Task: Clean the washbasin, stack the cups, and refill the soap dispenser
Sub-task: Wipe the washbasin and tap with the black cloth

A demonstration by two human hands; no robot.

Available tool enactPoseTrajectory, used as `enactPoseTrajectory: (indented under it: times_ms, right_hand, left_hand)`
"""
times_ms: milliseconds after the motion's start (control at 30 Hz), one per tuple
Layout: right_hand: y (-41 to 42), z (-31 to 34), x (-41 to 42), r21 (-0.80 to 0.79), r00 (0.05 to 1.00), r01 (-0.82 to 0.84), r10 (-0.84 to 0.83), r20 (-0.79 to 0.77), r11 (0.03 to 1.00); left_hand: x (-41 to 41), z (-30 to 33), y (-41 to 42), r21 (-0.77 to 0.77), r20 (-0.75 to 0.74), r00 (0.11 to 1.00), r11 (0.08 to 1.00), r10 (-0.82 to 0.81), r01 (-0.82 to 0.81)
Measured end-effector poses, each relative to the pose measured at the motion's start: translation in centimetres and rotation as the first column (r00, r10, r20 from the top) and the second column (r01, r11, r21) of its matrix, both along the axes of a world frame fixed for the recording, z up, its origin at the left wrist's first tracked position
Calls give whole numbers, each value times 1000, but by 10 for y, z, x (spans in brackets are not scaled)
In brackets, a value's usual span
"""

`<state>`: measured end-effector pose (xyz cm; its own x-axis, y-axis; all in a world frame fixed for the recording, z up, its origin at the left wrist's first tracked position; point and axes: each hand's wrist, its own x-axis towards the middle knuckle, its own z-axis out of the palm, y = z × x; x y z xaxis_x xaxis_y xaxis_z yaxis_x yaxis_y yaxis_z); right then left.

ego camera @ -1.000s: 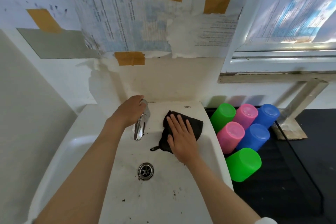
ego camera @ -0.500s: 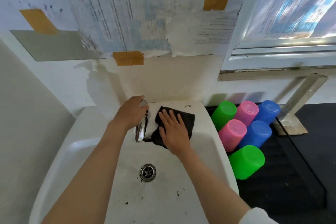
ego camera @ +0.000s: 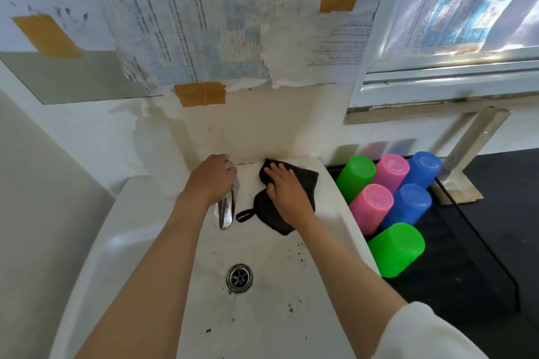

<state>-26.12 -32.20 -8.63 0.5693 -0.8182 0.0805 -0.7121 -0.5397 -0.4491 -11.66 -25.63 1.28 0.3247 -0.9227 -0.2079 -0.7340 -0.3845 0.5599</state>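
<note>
Black cloth [ego camera: 287, 201] pressed flat under open right hand [ego camera: 287, 194], scrubbing washbasin [ego camera: 335, 207] ledge; left hand [ego camera: 211, 179], grip closed on tap [ego camera: 226, 210], likely bracing.

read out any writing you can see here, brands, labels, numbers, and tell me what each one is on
Washbasin back ledge: small printed brand mark, partly hidden by the black cloth; only "TO" shows.
Taped papers on the wall: printed lines and tables, too blurred to read.
Papers on the window: print too blurred to read.
Cups: no writing.
</note>
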Motion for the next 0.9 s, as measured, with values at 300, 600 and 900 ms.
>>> enactPoseTrajectory:
  times_ms: [300,600,900]
  right_hand:
    - [75,-30,27,-94,997,-57,62,52,994]
    - [106,-39,69,-191,939,-272,303,160,943]
    - [119,-24,134,-113,919,-363,336,-207,925]
  left_hand:
    - [1,-6,-2,-67,25,1000,998,15,-14]
    - [-1,-4,-1,-65,-51,997,996,60,-64]
    - [1,-6,4,-96,-26,1000,995,8,-11]
